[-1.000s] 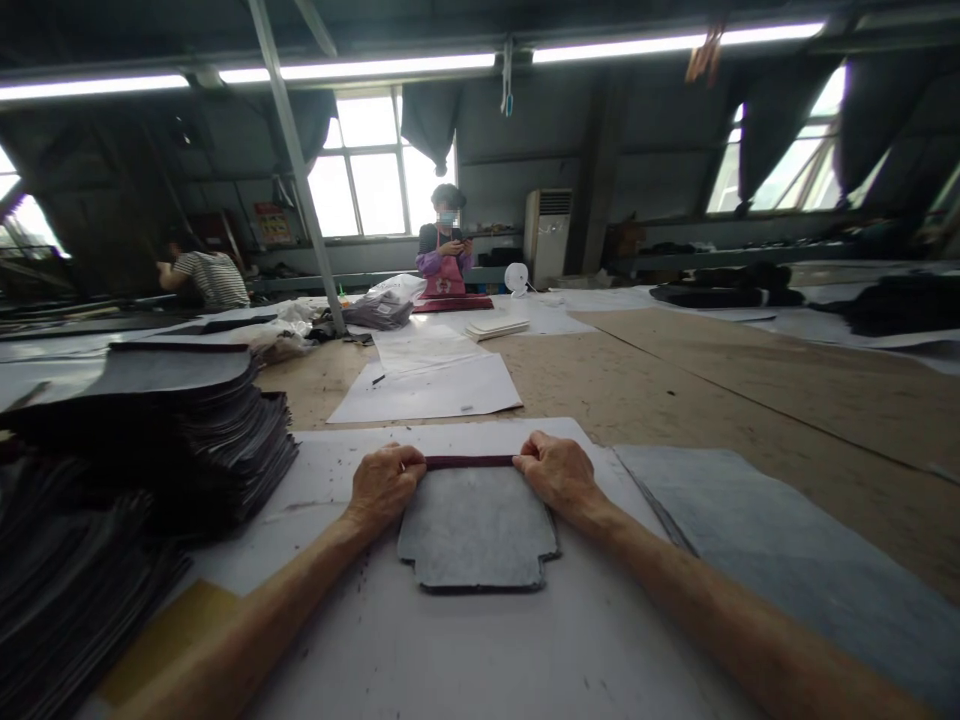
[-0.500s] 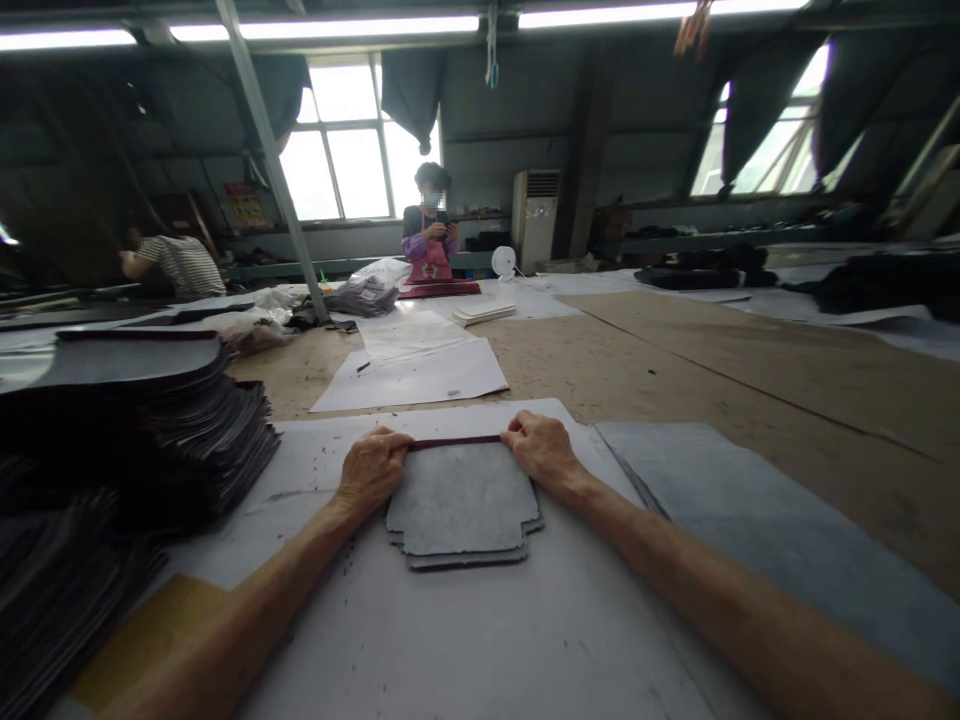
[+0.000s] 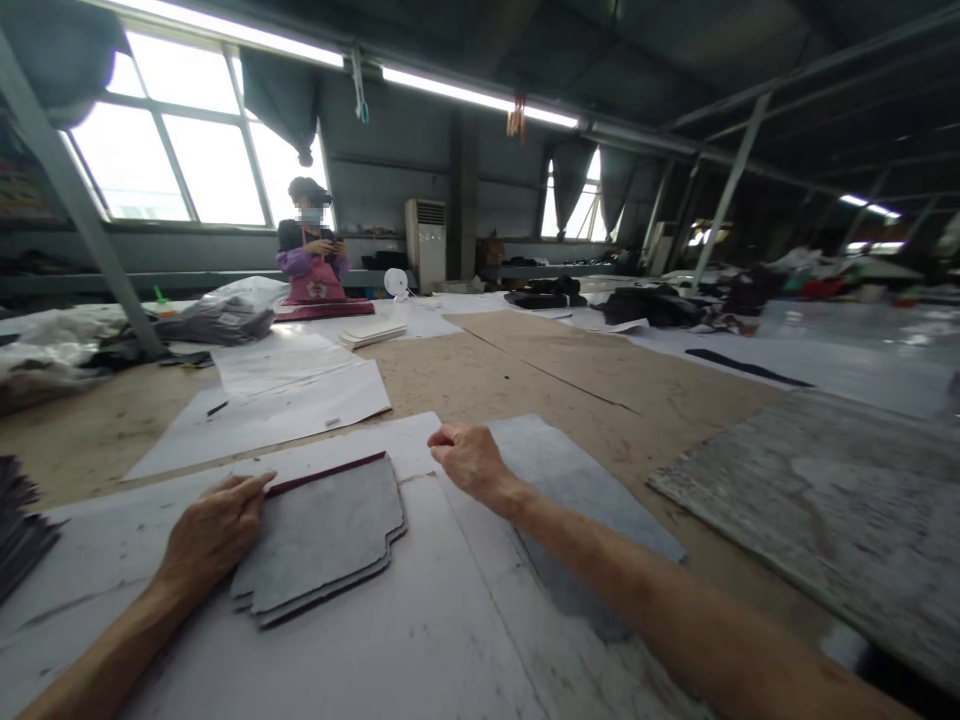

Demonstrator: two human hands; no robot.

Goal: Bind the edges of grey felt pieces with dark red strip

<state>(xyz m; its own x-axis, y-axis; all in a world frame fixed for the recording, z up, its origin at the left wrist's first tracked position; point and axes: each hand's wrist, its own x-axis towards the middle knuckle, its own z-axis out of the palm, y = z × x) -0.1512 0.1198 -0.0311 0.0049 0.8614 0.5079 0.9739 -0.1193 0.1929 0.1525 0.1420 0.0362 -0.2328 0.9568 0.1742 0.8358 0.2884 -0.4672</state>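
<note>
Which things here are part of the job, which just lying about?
In the job:
notched pieces, left hand at their edge
dark red strip
grey sheet by the right hand, probably

Lying about, apparently:
fan
white pad
black cloth

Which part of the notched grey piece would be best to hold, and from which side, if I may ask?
Probably the dark red edge of the grey piece, at its right end, from the right: that end lies uncovered on the side towards the right hand, while the left hand is at the other.
</note>
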